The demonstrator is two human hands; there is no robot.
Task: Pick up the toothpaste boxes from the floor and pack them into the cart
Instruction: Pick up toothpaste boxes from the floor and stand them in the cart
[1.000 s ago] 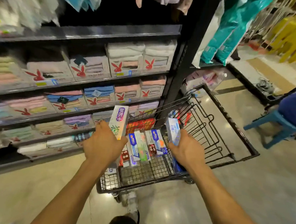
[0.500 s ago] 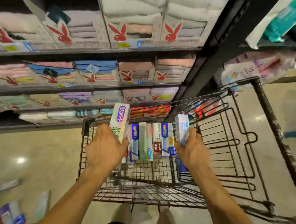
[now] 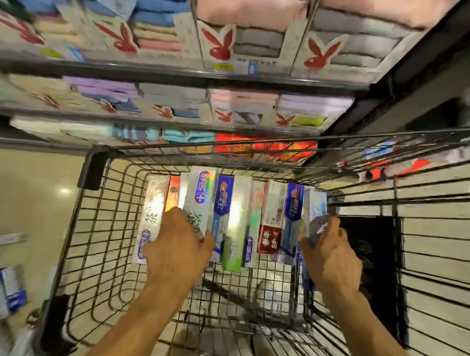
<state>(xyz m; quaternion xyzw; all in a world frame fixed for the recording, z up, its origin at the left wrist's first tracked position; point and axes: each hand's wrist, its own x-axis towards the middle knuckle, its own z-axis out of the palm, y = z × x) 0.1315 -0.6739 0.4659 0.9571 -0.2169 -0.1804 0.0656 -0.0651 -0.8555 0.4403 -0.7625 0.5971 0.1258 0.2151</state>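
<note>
A black wire cart [image 3: 94, 241] stands in front of me, seen from above. Several toothpaste boxes [image 3: 237, 224] lie side by side in a row at its far end. My left hand [image 3: 178, 248] grips a silver-white toothpaste box [image 3: 201, 195] with a purple label, held over the left part of the row. My right hand [image 3: 330, 259] grips a white and blue toothpaste box [image 3: 315, 206] at the row's right end. More toothpaste boxes [image 3: 6, 293] lie blurred on the floor at the left.
Store shelves [image 3: 179, 75] packed with boxed towels rise just beyond the cart. A black shelf post [image 3: 391, 85] runs diagonally at the upper right. Shiny beige floor [image 3: 23, 194] shows left of the cart. The cart's right wire wall [image 3: 442, 243] is close to my right hand.
My head has tipped further down over the cart. Both hands have lowered their boxes into the cart, level with the row. The floor boxes at the left have come more into view.
</note>
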